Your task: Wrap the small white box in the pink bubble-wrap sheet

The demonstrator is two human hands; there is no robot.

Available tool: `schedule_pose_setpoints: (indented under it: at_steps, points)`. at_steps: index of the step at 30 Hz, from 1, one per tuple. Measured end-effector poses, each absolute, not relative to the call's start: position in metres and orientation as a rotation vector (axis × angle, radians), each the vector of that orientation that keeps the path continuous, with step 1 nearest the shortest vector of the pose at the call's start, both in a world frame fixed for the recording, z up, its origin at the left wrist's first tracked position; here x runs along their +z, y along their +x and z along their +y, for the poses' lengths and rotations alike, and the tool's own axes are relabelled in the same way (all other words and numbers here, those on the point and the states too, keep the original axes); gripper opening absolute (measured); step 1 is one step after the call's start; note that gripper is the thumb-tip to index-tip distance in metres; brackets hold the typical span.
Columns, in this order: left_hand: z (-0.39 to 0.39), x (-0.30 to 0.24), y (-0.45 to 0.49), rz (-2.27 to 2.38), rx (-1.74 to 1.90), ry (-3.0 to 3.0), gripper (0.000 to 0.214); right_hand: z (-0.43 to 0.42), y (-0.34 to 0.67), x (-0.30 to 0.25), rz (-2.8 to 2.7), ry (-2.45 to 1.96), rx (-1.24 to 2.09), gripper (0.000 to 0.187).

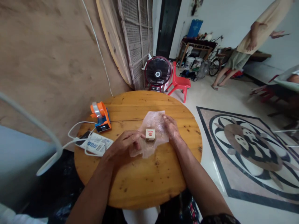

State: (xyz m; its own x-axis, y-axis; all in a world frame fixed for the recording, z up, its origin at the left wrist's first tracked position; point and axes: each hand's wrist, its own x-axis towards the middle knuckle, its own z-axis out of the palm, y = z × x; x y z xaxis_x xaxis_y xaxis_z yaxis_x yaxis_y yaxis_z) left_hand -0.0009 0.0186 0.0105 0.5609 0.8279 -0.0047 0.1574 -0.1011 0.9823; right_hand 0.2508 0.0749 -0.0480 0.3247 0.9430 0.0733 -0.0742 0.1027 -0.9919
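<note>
A small tan box (150,134) with a red mark on top sits on a sheet of bubble wrap (154,124) spread on the round wooden table (140,174). My left hand (125,145) lies at the sheet's left edge, fingers curled and pinching the wrap just left of the box. On the sheet's right edge rests my right hand (171,127), fingers stretched flat along the wrap, pressing it down right of the box.
An orange tape dispenser (101,117) stands at the table's left. A white power strip (94,143) with cables and a phone lies near the left edge. Beyond the table are a fan (158,74), a red chair (178,82) and a standing person (247,43).
</note>
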Motion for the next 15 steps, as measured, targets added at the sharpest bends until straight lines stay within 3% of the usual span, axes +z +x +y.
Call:
schedule_pose_setpoints:
  at_steps: [7, 15]
  points:
    - [0.028, -0.012, 0.014, 1.045, 0.77, 1.607, 0.036, 0.074, 0.252, -0.045, -0.923, -1.254, 0.942, 0.044]
    - [0.025, -0.021, 0.028, 0.893, 0.923, 1.747, 0.085, 0.073, 0.248, -0.045, -0.999, -1.244, 0.941, 0.046]
